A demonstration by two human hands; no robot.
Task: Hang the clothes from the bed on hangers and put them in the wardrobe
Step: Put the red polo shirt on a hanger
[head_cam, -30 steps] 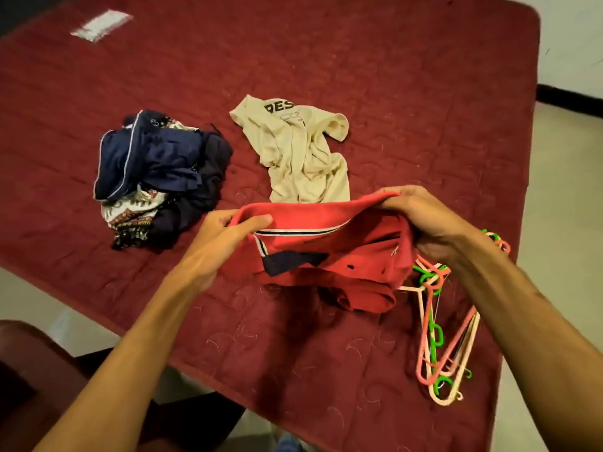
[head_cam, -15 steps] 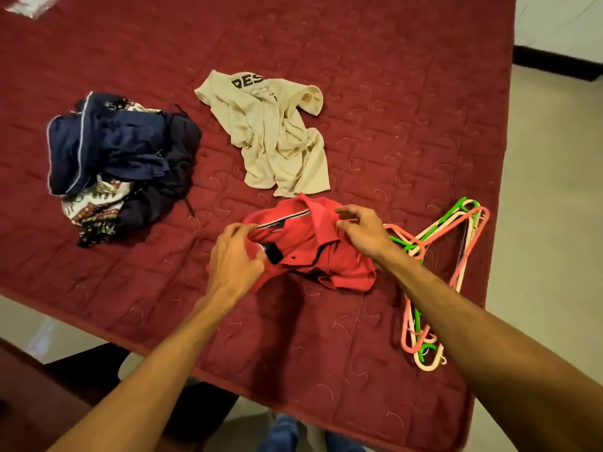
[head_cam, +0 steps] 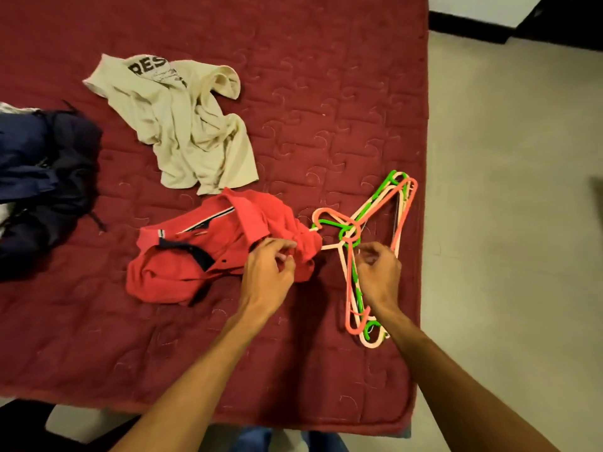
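Red polo shirt [head_cam: 195, 256] lying crumpled at centre frame on maroon quilted bed [head_cam: 326, 93], showing dark navy placket and striped collar trim. Left hand [head_cam: 269, 272] pinching the shirt's right end, fingers curled into the cloth. Right hand [head_cam: 378, 272] hovering just right of it over a tangle of pink, green and cream hangers [head_cam: 375, 199] at centre right, fingers curled; not showing whether gripping a hanger or only touching. Beige T-shirt [head_cam: 195, 132] lying rumpled at upper left, print partly folded away, reading only "RES". Dark navy clothes pile [head_cam: 49, 177] running off the left edge. Hanger hooks overlapping, making the count hard to tell.
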